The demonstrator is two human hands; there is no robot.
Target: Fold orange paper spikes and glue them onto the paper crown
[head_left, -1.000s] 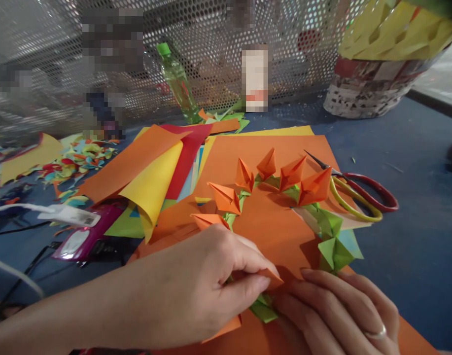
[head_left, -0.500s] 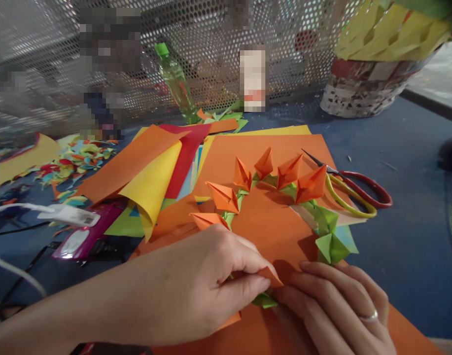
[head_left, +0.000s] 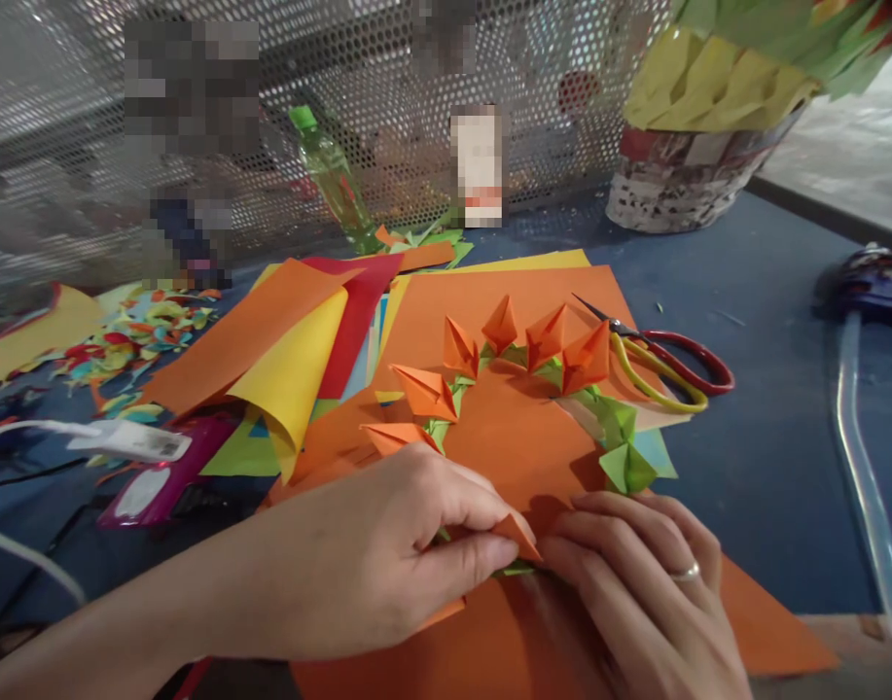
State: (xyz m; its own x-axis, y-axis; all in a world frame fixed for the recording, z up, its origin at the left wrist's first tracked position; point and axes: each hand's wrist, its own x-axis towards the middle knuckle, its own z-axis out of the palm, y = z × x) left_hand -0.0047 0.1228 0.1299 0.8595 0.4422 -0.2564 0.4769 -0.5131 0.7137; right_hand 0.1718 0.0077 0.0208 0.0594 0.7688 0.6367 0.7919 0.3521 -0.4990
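My left hand (head_left: pixel 365 559) is closed, its thumb and fingers pinching a folded orange paper piece (head_left: pixel 517 535) at the near end of a ring of paper units. My right hand (head_left: pixel 639 583), a ring on one finger, has its fingers curled against the same spot, pressing a green folded piece (head_left: pixel 515 569) under the orange one. The ring of orange folded flowers (head_left: pixel 522 345) on green paper units (head_left: pixel 621 457) curves over a large orange sheet (head_left: pixel 533 447).
Red and yellow scissors (head_left: pixel 664 365) lie right of the ring. Curled yellow (head_left: pixel 300 374), orange and red sheets lie left, with a pink device (head_left: pixel 160 476) and white cable. A green bottle (head_left: pixel 333 180) leans on mesh; a woven basket (head_left: pixel 690 165) stands far right.
The camera view shifted, so everything slid left and slightly up. My right hand's fingers drew in closer to the orange piece, covering more of the green piece. The left pinch holds.
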